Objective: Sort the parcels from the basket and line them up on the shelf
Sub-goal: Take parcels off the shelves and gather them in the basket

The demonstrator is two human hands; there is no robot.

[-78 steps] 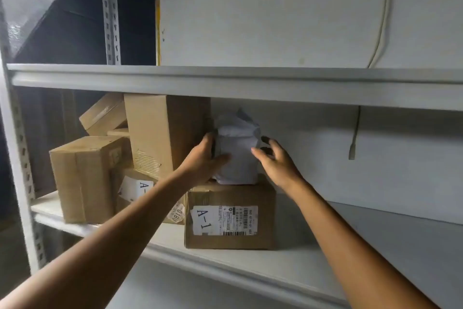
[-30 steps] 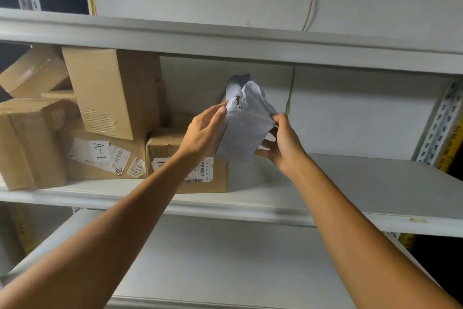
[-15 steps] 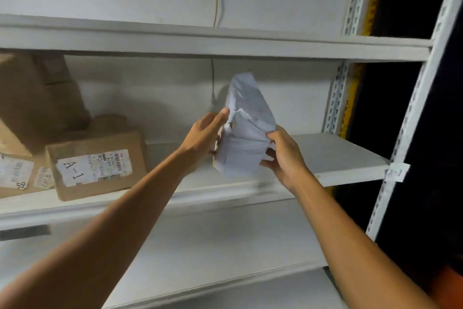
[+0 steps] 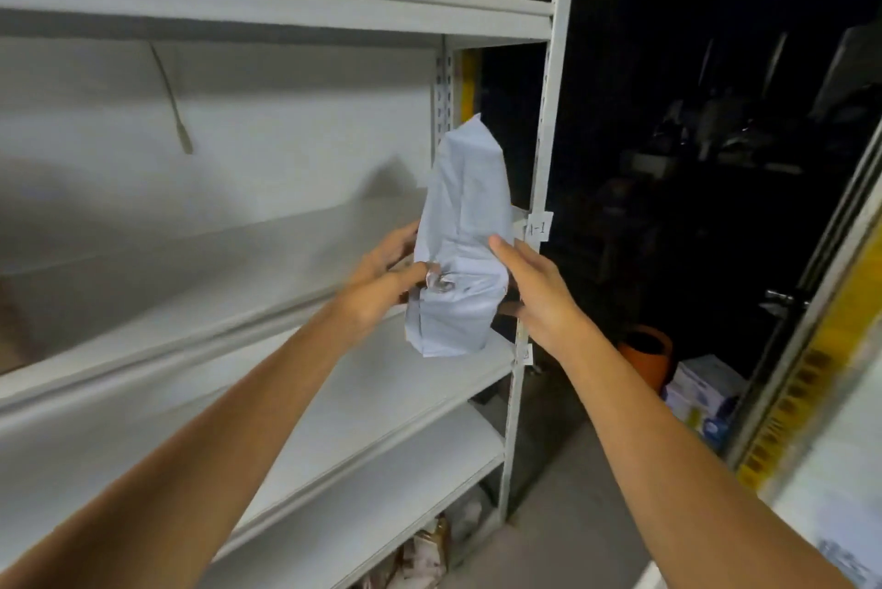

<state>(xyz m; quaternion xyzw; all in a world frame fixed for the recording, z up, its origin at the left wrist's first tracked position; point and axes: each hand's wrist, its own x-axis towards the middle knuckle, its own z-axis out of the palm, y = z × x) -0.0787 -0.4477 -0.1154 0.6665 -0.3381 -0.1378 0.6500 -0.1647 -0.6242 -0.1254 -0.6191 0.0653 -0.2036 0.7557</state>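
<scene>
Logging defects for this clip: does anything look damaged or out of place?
The grey soft parcel, held upright in the air, is crumpled; beside the thumb of the left hand its wrapping shows a shiny puckered spot, possibly a tear. The right hand holds its other side.

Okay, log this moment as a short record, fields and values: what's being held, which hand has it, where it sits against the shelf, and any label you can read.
item: grey plastic parcel, crumpled, upright
left grip: holds the parcel's left side, low down
right grip: holds its right side, thumb on the front
position: in the air before the right end of the shelf, not set down
label: A-1 tag on the upright post
</scene>
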